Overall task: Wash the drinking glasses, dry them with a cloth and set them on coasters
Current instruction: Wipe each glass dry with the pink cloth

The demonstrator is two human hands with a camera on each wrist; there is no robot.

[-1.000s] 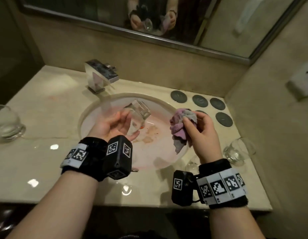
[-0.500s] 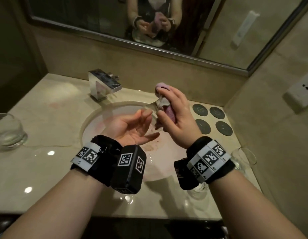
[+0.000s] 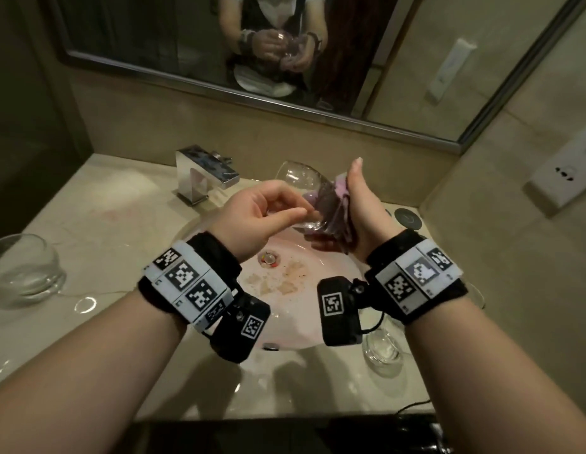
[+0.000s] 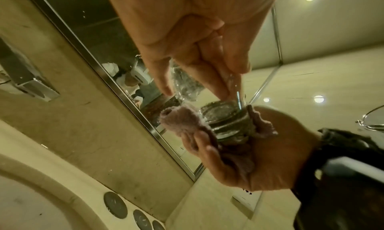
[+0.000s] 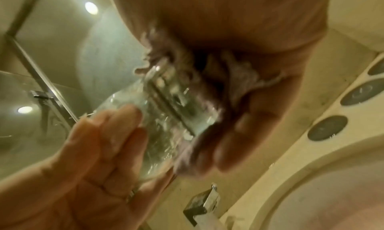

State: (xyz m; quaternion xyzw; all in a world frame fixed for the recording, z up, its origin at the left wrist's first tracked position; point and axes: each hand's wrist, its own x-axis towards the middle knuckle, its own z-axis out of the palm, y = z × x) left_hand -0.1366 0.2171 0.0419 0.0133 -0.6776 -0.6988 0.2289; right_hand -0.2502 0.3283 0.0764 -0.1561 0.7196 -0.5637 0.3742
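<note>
Above the sink I hold a clear drinking glass [image 3: 298, 178] on its side, mouth toward the faucet. My right hand [image 3: 342, 208] cups its thick base through a purple cloth [image 4: 180, 120], thumb up and fingers curled underneath. My left hand [image 3: 301, 214] pinches the glass wall between thumb and fingertips [image 4: 224, 87]; the right wrist view shows those fingers [image 5: 124, 118] lying along the wet glass [image 5: 166, 112]. A dark round coaster [image 3: 408, 217] lies on the counter behind my right wrist, and more coasters [image 4: 115, 204] sit beside the basin.
A chrome faucet [image 3: 203, 172] stands behind the basin [image 3: 337, 322], which holds brown specks near the drain. One glass [image 3: 23, 273] sits on the counter at far left and another [image 3: 383, 352] below my right wrist. The mirror and a wall socket [image 3: 563, 178] are behind.
My right hand has turned thumb-up and now wraps the cloth round the glass's base. My left hand has shifted from cradling the glass to pinching its side. Both hands have risen slightly.
</note>
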